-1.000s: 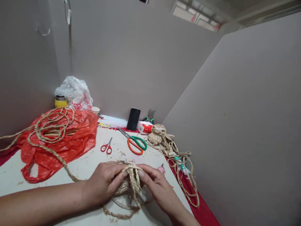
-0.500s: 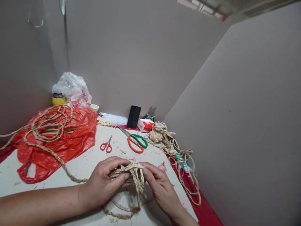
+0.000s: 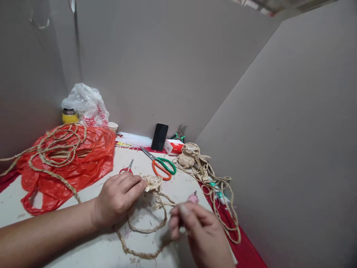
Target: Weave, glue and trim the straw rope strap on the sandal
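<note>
My left hand point(image 3: 119, 199) is closed on a pale, coiled straw piece point(image 3: 153, 183), whose right end sticks out past the fingertips. Braided straw cord point(image 3: 147, 230) hangs from this piece and loops over the table between my hands. To the right, my right hand point(image 3: 202, 230) is slightly blurred, its fingers pinched where the cord runs up to them. Just beyond my left hand lie small red-handled scissors point(image 3: 126, 169), partly covered by it. Large scissors point(image 3: 162, 167) with green and orange handles rest farther back.
At left, a red plastic bag point(image 3: 97, 149) carries coiled braid point(image 3: 60, 163). A phone point(image 3: 160, 136), red-and-white box point(image 3: 174, 147) and pliers point(image 3: 180, 134) stand by the back wall. Straw cords point(image 3: 199, 167) are heaped at right. A pink object point(image 3: 193, 197) lies near my right hand.
My right hand has come off the coiled piece and moved right and towards me. My left hand has shifted slightly away from me with the piece, now covering part of the small scissors.
</note>
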The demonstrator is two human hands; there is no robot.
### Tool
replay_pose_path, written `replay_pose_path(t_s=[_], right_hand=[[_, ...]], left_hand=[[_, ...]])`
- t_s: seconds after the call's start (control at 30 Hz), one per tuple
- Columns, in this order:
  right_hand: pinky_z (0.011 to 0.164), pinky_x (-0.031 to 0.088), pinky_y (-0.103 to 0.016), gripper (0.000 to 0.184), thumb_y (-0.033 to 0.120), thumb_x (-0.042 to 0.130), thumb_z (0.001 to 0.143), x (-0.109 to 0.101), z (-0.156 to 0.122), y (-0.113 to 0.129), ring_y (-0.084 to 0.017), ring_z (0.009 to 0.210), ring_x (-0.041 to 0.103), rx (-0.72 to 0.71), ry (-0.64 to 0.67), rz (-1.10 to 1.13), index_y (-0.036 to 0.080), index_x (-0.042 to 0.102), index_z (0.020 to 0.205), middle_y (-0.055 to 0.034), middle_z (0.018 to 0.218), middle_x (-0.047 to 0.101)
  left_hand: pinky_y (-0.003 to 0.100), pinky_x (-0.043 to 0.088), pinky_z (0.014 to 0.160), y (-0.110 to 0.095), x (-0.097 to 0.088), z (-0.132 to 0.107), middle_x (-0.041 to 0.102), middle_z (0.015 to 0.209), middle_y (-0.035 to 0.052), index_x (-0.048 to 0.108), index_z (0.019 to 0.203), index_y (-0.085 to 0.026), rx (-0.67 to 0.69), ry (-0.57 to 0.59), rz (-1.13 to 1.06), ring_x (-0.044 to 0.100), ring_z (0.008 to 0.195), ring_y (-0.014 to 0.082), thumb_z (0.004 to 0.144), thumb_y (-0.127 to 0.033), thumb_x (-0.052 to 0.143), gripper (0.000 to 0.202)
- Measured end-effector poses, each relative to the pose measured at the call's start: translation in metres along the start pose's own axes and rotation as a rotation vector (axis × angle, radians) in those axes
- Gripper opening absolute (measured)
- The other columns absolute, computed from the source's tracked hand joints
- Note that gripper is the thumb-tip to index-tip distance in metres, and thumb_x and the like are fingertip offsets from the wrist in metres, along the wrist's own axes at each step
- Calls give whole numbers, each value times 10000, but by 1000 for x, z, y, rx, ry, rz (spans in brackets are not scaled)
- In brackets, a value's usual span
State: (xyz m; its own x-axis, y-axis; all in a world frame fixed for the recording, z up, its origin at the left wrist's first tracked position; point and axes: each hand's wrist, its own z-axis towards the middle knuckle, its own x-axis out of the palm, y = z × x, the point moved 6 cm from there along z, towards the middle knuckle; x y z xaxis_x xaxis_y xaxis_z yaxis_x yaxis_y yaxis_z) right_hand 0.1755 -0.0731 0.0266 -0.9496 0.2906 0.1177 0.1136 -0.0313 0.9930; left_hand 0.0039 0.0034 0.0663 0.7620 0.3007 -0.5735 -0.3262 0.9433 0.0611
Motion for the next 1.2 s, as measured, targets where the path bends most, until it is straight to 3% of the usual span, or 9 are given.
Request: replay_pose_path(t_s=[0.1,0.17,0.37,0.63,0.87,1.0,1.07,1.13,1.2], right_hand=[[396,438,-195,390,520,716,738,37,-14,-28,-104,419,578,213,143,72,135,743,798,-64,623,703],[376,419,-173,427,543,711,730,50,-13,-42,-78,383,545,259,129,118,123,732,801,-50,612,688],[421,389,-158,371,499,677,790,45,3,-48,-62,426,472,139,-74,297,138,664,702,21,521,568],[462,360,-162,239,376,751,750,43,4,-51,-64,482,398,149,-115,491,168,659,681,48,548,520],[448,347,-140,229,330,793,709,27,16,-47,-45,475,408,105,-189,474,151,658,663,39,562,571],[407,327,-145,262,350,813,678,27,17,-40,-42,441,402,106,-174,468,158,635,665,46,557,572],[408,334,-150,276,364,806,686,29,16,-40,-43,438,412,107,-142,437,154,630,656,44,552,571],[416,340,-159,296,392,764,736,31,16,-41,-45,428,413,102,-81,367,149,627,637,47,513,546],[433,352,-169,320,413,703,799,31,15,-42,-51,423,420,77,-35,251,146,634,637,50,477,519]], left_hand=[[320,515,704,-7,6,-2,701,918,126,618,1090,-121,59,44,81,639,815,212,876,-150,460,268],[330,515,695,-13,8,-1,701,905,131,625,1063,-112,85,53,103,639,803,219,887,-189,443,265],[339,482,650,-28,13,3,705,877,132,628,1030,-73,152,60,145,631,751,218,911,-187,404,278],[364,480,682,-38,24,-6,700,937,169,606,1074,-34,108,86,99,629,806,254,872,-149,428,293],[420,477,849,-16,25,0,626,1077,138,583,1175,-133,-377,225,-490,585,978,265,818,-355,564,421],[413,422,948,26,36,-12,581,1177,120,511,1260,-183,-1094,167,-818,550,1086,249,851,-444,557,488],[424,468,868,25,53,-21,631,1040,124,498,1240,-152,-1343,251,-1152,611,965,260,804,-460,621,547],[442,503,771,8,68,-21,651,847,105,550,1113,-120,-1383,397,-1579,652,787,263,788,-397,648,439],[451,514,723,-8,72,-17,632,735,81,582,964,-114,-1301,471,-1885,658,687,258,788,-298,641,260]])
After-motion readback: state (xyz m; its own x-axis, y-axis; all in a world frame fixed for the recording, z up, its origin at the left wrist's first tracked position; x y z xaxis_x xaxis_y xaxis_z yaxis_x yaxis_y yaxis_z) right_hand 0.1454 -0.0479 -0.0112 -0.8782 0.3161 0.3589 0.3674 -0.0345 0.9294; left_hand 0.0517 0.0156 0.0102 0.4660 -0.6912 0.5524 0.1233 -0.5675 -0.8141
